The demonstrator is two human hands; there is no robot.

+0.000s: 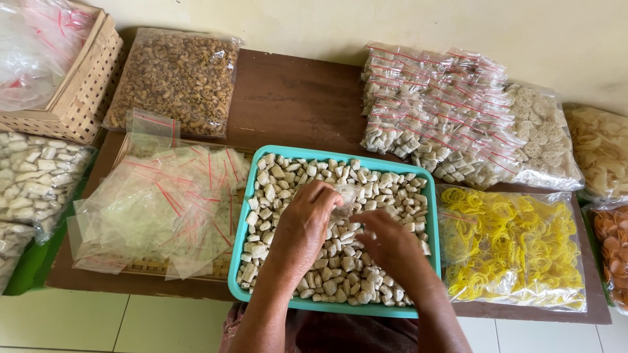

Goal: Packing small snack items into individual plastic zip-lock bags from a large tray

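Forearms: both mine rise from six o'clock and meet over the tray's middle
Left hand [302,225]: my fingers curl around a small clear bag [345,198], pinching its mouth; the bag sits just above the pale pieces at the tray's centre
Right hand [391,247]: at four o'clock of the bag, knuckles up, fingertips bent down among the pale cracker pieces [340,261]; whether they clench any pieces I cannot tell
Teal tray [255,171]: rectangular, heaped with pale pieces; it rests on the brown table [294,98]
Empty bags [163,206]: loose clear pile with red strips, at nine o'clock of the tray
Yellow ring crackers [510,248]: bagged, at three o'clock, just beside the tray
Filled small packets [438,111]: stacked at one o'clock
Brown curled crackers [176,78]: bagged, at eleven o'clock, beside a woven basket [78,98]
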